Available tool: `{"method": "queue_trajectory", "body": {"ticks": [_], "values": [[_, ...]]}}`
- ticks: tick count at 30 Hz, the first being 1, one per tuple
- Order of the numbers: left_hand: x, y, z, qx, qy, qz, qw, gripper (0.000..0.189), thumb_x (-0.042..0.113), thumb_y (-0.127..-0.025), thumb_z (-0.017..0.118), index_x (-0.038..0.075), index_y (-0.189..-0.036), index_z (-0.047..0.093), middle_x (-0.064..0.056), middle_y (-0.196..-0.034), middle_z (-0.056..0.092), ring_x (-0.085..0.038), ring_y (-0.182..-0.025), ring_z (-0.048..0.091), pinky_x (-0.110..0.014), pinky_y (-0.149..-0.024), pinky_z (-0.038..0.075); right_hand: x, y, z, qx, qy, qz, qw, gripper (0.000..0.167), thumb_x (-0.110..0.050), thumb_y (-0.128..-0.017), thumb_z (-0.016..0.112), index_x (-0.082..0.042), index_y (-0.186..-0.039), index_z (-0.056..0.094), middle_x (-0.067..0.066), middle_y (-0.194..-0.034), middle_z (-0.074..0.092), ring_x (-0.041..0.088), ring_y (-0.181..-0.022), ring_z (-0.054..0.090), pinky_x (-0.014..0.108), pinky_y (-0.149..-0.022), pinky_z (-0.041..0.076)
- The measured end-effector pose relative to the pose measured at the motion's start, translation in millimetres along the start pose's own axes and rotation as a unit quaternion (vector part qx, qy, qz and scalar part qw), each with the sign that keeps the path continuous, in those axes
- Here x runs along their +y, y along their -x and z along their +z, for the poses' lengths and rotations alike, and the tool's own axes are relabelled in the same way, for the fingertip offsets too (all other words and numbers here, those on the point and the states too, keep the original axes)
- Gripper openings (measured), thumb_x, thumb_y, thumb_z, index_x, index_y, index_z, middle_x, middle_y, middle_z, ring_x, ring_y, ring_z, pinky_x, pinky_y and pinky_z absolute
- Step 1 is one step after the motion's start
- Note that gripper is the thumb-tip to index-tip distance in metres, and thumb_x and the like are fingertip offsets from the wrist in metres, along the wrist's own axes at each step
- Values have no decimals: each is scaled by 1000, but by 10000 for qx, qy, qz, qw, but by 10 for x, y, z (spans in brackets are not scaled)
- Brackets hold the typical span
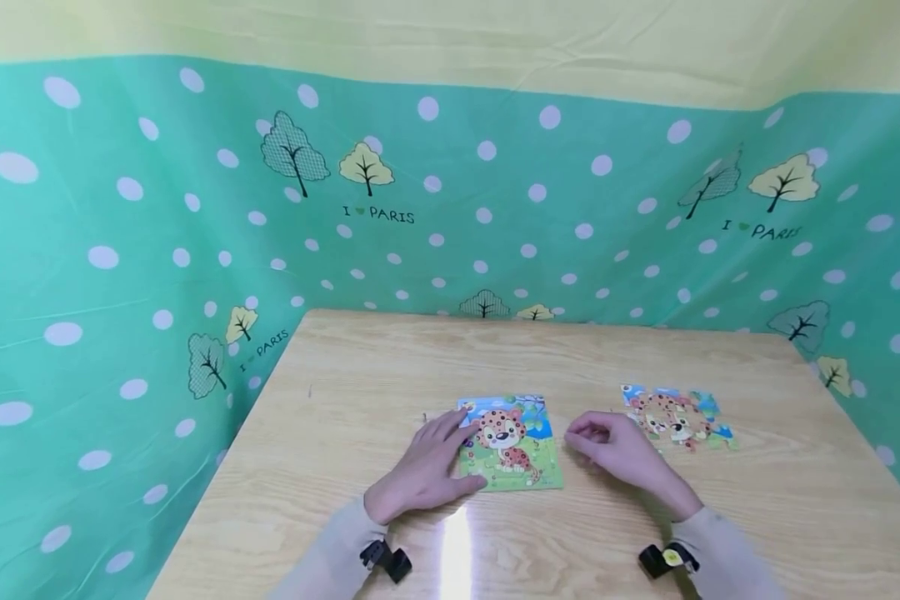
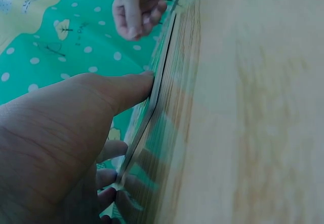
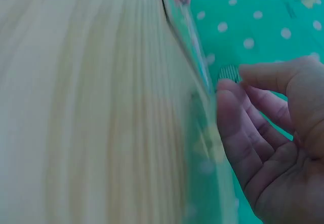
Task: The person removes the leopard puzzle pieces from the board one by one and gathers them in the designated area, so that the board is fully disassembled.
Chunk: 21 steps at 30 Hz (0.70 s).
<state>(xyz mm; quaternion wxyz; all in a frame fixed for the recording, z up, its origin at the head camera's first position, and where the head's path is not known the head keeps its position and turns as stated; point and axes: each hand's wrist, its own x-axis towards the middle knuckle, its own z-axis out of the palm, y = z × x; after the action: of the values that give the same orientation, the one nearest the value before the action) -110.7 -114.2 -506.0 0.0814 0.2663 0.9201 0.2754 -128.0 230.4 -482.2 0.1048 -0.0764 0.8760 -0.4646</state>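
Observation:
A square jigsaw puzzle board [image 1: 506, 467] with a spotted leopard cub picture lies flat on the table. My left hand [image 1: 432, 467] rests along its left side, fingers extended over the top left corner and thumb at the lower edge. The left wrist view shows the thumb and fingertips at the thin edge of the board [image 2: 152, 102]. Just beyond the board's right edge hovers my right hand [image 1: 613, 446], fingers loosely bent. In the right wrist view its thumb [image 3: 268, 76] comes near the fingertips, and nothing shows between them.
Right of my right hand lies a second leopard picture [image 1: 675, 412], with an uneven outline and loose-looking pieces at its lower right. Everything sits on a wood-grain table [image 1: 375, 358]. A green dotted curtain [image 1: 495, 183] surrounds the table's back and sides.

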Motion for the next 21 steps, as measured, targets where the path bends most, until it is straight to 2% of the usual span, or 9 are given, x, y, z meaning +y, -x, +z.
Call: {"method": "queue_trajectory", "body": {"ticks": [3,7,10,15,21], "values": [[-4,-13,-15,-35,-40,-44,10000,88,60,-96,67,14,-165,39,-16,-177,24,-40,-163,23,-68,-131,16,-128,-90,123,-243,-122,-184,9995,18,-21,-100,75,-5,-109,76,8,-88,74,18,-72,70,31,-61,63],[3,-28,-41,-59,-122,-96,9999,88,62,-96,67,15,-165,40,-14,-177,24,-38,-163,23,-66,-132,17,-289,-183,296,-380,-33,-501,9980,15,-20,-100,74,-7,-107,77,7,-88,74,19,-72,68,28,-61,60],[0,-23,-51,-60,-135,-118,9998,88,63,-96,66,16,-166,39,-14,-177,24,-39,-163,24,-66,-131,19,-381,-229,440,-679,8,-735,9950,14,-22,-100,75,-9,-106,77,4,-89,75,18,-73,69,27,-63,61],[-7,-15,-60,-180,-114,-187,9996,88,64,-96,65,19,-167,38,-11,-178,22,-37,-164,22,-66,-131,18,-415,-280,643,-1189,381,-1053,9866,18,-30,-97,79,-15,-106,76,-6,-83,69,6,-67,62,22,-60,54],[-1,-19,-33,-161,-92,-157,9997,89,66,-95,65,19,-166,39,-12,-177,25,-38,-163,24,-69,-130,18,-469,-298,673,-1373,998,-1130,9790,33,-36,-88,88,-16,-110,74,-10,-71,58,1,-59,49,20,-55,43]]}}
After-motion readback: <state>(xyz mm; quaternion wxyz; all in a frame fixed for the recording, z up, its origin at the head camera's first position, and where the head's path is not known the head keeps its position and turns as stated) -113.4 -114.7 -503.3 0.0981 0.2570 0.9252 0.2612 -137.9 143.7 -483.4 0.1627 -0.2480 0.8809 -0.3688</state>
